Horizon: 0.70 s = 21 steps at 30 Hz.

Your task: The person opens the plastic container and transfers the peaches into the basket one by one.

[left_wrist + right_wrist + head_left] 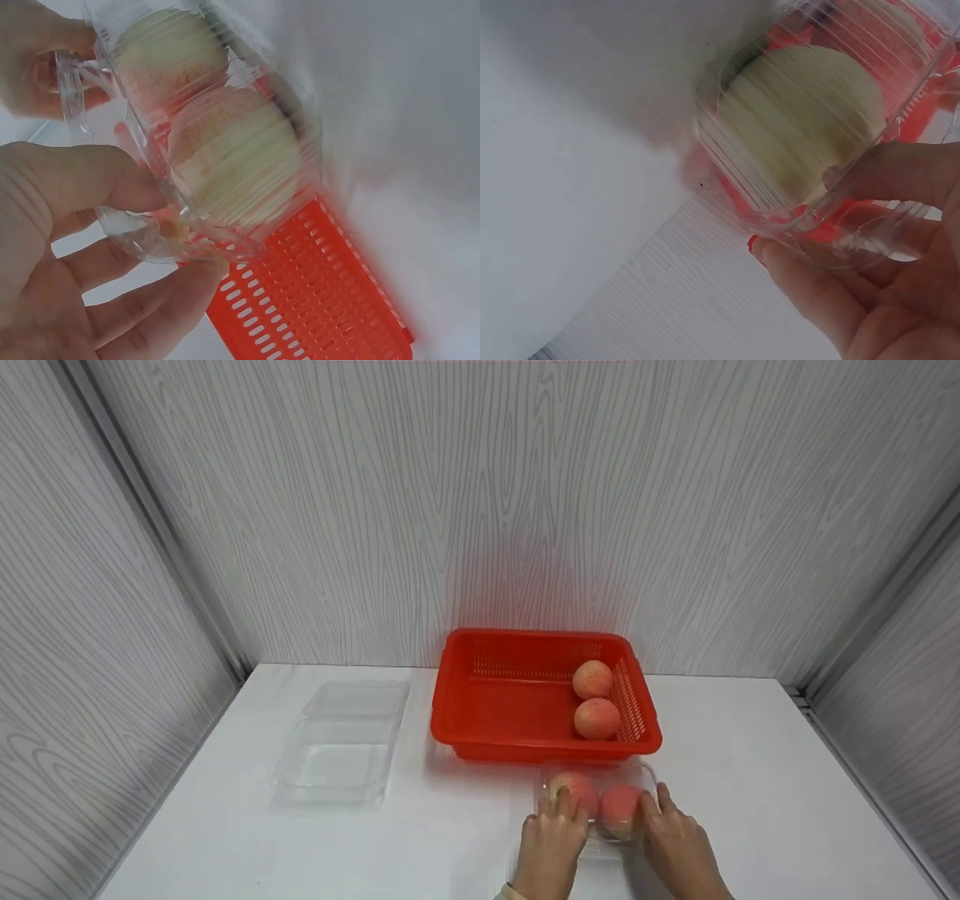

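Observation:
A clear plastic clamshell box [600,769] with two peaches inside is in front of the red basket. One peach [571,789] lies toward its left end, the other peach [621,804] toward its right. My left hand [551,840] grips the left side of the box; in the left wrist view its thumb [112,176] and fingers are on either side of the clear rim. At the opposite end my right hand [679,840] holds the rim between thumb and fingers, seen in the right wrist view beside the pale green side of a peach [802,120].
The red basket [446,712] stands against the back wall with two more peaches [592,680] [597,718] along its right side. A second clear clamshell box [341,795], its lid raised, sits to the left on the white table [420,855].

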{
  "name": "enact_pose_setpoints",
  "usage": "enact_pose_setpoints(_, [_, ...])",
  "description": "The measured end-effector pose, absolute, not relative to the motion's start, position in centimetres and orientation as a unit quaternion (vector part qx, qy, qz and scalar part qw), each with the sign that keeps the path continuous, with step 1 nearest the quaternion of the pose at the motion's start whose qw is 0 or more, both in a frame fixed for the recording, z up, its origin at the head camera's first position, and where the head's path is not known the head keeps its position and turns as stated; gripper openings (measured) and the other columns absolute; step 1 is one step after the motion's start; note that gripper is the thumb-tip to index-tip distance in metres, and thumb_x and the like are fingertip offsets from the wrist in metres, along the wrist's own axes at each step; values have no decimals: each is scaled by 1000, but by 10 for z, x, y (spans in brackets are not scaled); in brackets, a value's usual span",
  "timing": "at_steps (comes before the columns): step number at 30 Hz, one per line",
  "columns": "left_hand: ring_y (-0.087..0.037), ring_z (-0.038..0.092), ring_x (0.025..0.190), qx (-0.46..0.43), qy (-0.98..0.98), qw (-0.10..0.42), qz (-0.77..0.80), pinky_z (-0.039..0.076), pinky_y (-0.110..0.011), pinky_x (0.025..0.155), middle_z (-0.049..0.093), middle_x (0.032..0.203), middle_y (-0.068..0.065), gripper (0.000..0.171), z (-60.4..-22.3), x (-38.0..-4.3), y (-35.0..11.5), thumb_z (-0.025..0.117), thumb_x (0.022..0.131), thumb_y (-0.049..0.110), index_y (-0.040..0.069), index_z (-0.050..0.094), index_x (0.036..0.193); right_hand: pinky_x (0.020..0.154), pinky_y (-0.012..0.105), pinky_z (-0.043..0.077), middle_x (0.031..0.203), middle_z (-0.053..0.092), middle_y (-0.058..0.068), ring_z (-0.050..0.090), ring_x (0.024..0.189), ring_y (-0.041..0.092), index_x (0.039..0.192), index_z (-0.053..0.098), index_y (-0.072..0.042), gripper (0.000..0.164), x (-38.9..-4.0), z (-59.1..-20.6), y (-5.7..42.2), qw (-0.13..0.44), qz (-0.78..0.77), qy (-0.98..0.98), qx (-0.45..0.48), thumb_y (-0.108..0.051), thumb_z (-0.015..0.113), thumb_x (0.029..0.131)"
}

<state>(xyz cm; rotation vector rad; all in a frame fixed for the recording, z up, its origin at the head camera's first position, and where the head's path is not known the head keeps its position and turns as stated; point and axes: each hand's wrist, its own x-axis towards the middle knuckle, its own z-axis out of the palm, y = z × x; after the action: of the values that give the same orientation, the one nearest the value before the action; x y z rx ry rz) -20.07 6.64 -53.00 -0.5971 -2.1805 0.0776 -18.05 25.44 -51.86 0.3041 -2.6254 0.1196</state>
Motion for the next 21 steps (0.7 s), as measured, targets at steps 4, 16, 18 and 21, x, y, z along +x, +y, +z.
enact_pose_setpoints(4, [-18, 61, 76, -249, -883, 398, -19, 46, -26, 38, 67, 98, -1, 24, -523, -203, 61, 86, 66, 10, 23, 75, 82, 47, 44, 55, 118, 60, 43, 56, 46, 27, 108, 59, 8, 48, -181, -512, 258, 230, 75, -964, 113, 10, 81, 65])
enact_pose_setpoints(16, [-22, 62, 82, -249, -899, 332, -142, 55, -29, 53, 67, 104, -2, 37, -515, -203, 54, 89, 69, -1, 14, 73, 99, 58, 48, 58, 117, 67, 28, 66, 63, 29, 110, 65, 6, 50, -180, -509, 266, 314, 152, -927, 141, 7, 87, 65])
enact_pose_setpoints(18, [-22, 63, 84, -247, -894, 337, -160, 55, -29, 55, 68, 107, -4, 37, -514, -203, 53, 89, 69, -1, 12, 72, 99, 66, 51, 59, 118, 67, 28, 70, 76, 34, 113, 65, 6, 51, -179, -505, 267, 308, 175, -927, 123, 8, 87, 67])
enact_pose_setpoints(21, [-23, 66, 87, -246, -883, 348, -196, 57, -31, 59, 69, 113, -8, 35, -511, -204, 52, 86, 72, -2, 8, 71, 102, 75, 55, 58, 118, 67, 28, 69, 93, 42, 115, 65, 7, 50, -178, -499, 268, 315, 208, -921, 97, 11, 85, 70])
